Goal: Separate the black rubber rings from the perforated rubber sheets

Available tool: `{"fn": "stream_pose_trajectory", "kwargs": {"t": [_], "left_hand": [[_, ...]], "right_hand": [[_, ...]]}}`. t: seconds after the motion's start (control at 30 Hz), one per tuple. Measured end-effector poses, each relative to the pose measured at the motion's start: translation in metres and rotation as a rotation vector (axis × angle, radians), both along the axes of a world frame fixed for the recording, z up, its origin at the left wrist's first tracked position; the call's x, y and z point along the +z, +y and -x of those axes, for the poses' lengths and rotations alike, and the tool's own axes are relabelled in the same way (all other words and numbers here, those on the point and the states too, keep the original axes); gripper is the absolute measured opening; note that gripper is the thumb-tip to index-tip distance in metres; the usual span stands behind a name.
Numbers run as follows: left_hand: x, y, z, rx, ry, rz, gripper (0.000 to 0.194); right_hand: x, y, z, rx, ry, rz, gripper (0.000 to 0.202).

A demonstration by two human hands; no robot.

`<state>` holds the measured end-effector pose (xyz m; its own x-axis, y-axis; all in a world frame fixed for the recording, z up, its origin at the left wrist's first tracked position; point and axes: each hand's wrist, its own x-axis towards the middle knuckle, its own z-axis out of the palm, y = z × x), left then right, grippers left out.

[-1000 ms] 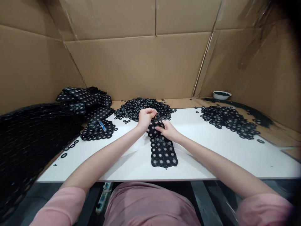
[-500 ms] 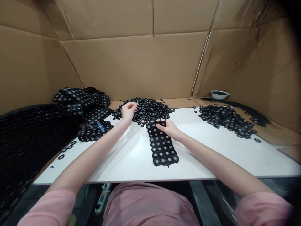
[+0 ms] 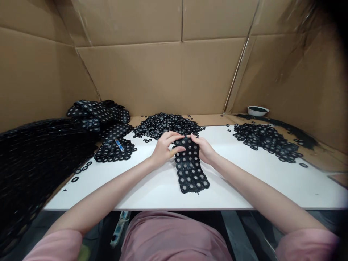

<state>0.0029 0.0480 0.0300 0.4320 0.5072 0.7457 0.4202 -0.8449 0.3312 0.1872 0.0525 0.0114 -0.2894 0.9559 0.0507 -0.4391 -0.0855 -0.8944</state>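
Note:
A black strip of joined rings [image 3: 190, 168] hangs down toward the white tabletop, its lower end near the front edge. My right hand [image 3: 206, 149] is closed on its upper right corner, with the thumb at the top edge. At the upper left, my left hand [image 3: 164, 148] grips the same strip, the thumb across its face and the fingers along the top edge. Whether a loose ring is between the fingertips is too small to tell. Just beyond both hands lies a heap of loose black rings [image 3: 165, 123].
Another ring pile [image 3: 268, 141] lies on the right of the white board [image 3: 236, 170]. A white bowl [image 3: 257, 111] stands at the back right, near dark strands [image 3: 293, 130]. Ringed sheets [image 3: 100, 114] and a large black mass [image 3: 40, 170] fill the left. Cardboard walls [image 3: 136, 79] enclose the table.
My left hand has come from the loose ring heap down and right to the strip's top edge. My right hand keeps its hold, its thumb now higher. The view has shifted slightly.

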Motion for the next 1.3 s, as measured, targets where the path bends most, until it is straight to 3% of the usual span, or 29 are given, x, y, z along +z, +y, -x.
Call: {"fn": "stream_pose_trajectory", "kwargs": {"t": [0.07, 0.2, 0.47, 0.8, 1.17, 1.3], "left_hand": [[-0.006, -0.001, -0.003, 0.012, 0.017, -0.047, 0.039], [-0.012, 0.001, -0.005, 0.056, 0.012, -0.075, 0.028], [-0.008, 0.000, -0.002, 0.134, -0.052, 0.014, 0.011], [-0.007, 0.001, -0.003, 0.120, -0.034, 0.093, 0.014], [-0.007, 0.004, -0.012, 0.083, -0.301, 0.462, 0.007], [-0.006, 0.007, -0.013, -0.010, -0.438, 0.632, 0.010]], "right_hand": [[0.001, 0.000, 0.000, 0.012, 0.027, 0.062, 0.031], [0.002, -0.001, 0.000, 0.035, 0.025, 0.119, 0.037], [-0.002, -0.008, 0.004, 0.015, -0.330, -0.326, 0.038], [-0.008, -0.003, 0.003, -0.088, -0.458, -0.421, 0.034], [-0.007, -0.002, 0.003, -0.096, -0.494, -0.448, 0.028], [-0.008, 0.000, 0.003, -0.125, -0.527, -0.469, 0.026]]}}
